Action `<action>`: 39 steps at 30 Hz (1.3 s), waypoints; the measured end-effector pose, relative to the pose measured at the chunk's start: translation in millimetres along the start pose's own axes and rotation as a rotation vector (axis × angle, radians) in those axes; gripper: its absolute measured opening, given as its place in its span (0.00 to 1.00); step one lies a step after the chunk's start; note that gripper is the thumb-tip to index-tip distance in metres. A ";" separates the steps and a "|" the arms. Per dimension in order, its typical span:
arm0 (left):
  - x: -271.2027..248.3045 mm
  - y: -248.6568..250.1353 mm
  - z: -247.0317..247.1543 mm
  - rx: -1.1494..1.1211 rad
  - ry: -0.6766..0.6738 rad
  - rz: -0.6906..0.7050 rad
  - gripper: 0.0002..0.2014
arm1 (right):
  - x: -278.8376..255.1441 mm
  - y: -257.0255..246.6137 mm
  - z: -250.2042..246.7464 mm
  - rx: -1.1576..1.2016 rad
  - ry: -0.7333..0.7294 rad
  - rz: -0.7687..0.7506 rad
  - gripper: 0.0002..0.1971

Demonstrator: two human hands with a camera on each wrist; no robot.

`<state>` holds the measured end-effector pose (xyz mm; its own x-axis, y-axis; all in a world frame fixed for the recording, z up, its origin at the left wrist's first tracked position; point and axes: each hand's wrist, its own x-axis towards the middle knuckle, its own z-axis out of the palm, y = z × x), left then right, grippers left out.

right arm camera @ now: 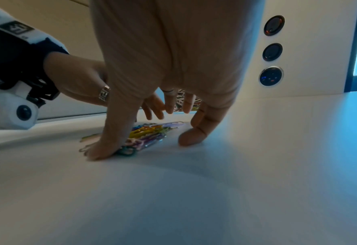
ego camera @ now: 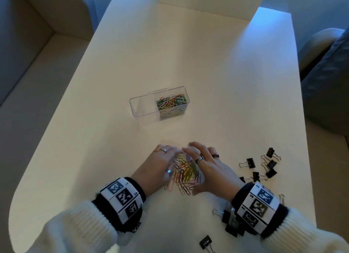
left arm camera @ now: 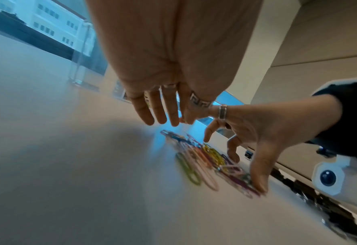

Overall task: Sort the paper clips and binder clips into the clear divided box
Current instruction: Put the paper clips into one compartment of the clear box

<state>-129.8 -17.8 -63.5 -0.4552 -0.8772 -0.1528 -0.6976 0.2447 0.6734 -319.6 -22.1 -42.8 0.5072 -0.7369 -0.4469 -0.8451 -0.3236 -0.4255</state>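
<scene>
A pile of coloured paper clips [ego camera: 186, 174] lies on the white table near its front edge, between my two hands. My left hand [ego camera: 162, 163] flanks the pile's left side with straight fingers [left arm camera: 162, 112] held just above the table. My right hand [ego camera: 205, 164] arches over the pile's right side, its thumb [right arm camera: 108, 145] pressing on the clips [right arm camera: 146, 134] and its little finger [right arm camera: 196, 131] on the table. The clear divided box [ego camera: 159, 106] stands further back; its right compartment holds paper clips [ego camera: 171, 101], its left one looks empty. Black binder clips [ego camera: 264, 166] lie scattered to the right.
More binder clips lie by my right wrist [ego camera: 228, 217] and at the table's front edge [ego camera: 205, 242]. A white upright panel with round sockets [right arm camera: 271, 51] stands at the table's far end. Upholstered seats [ego camera: 34, 44] flank the table on both sides.
</scene>
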 end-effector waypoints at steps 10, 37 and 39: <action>-1.6 -5.5 -46.5 -0.097 0.267 0.029 0.14 | 19.2 -4.1 -1.4 0.012 -0.031 -0.111 0.24; 72.2 -22.8 -91.8 0.226 0.163 -0.267 0.36 | 87.3 -27.6 -105.6 0.211 0.553 -0.089 0.07; 71.8 -23.4 -91.8 0.230 0.163 -0.260 0.36 | 102.4 -31.8 -110.0 0.189 0.562 -0.106 0.06</action>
<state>-95.4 -124.4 -23.8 -0.1658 -0.9718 -0.1675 -0.8924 0.0756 0.4448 -259.4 -152.6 11.5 0.3769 -0.9237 0.0682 -0.7238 -0.3397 -0.6006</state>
